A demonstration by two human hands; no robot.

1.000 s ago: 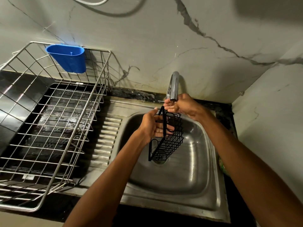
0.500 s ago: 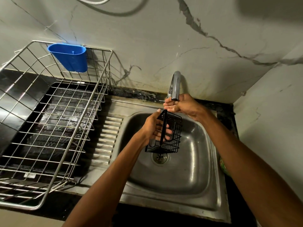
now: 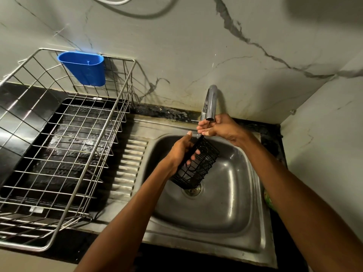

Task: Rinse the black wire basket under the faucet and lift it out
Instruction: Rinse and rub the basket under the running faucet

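From my remote seat, the nearest thing I saw was the front rim of the steel sink [image 3: 206, 250], with both forearms reaching in over it. In the bowl sat the drain [image 3: 193, 190], and just above it hung the lower end of the black wire basket [image 3: 198, 165] — tilted, its upper corner leaning up toward the spout, its whole body held clear of the sink floor. The left hand [image 3: 181, 152] gripped it along the left side, fingers curled through the wire mesh and thumb pointing up. To the left of the bowl ran the ribbed draining board [image 3: 125, 165], and over the dark counter beyond that stood a large silver wire dish rack [image 3: 64, 146]. A green object [image 3: 268, 200] peeked out at the sink's right edge; I could not tell what it was.

Farther back, the right hand [image 3: 222, 127] sat directly under the mouth of the chrome faucet [image 3: 210, 103], fingers loosely cupped and pointing left, their tips near the basket's top corner; whether they pinched the wire I could not tell. A thin stream of water fell from the spout onto those fingers.

At the back of the rack hung a blue plastic cup [image 3: 84, 68] — hooked on the rear rim, against the veined marble wall [image 3: 196, 46]. I could read no brand, label or writing anywhere.
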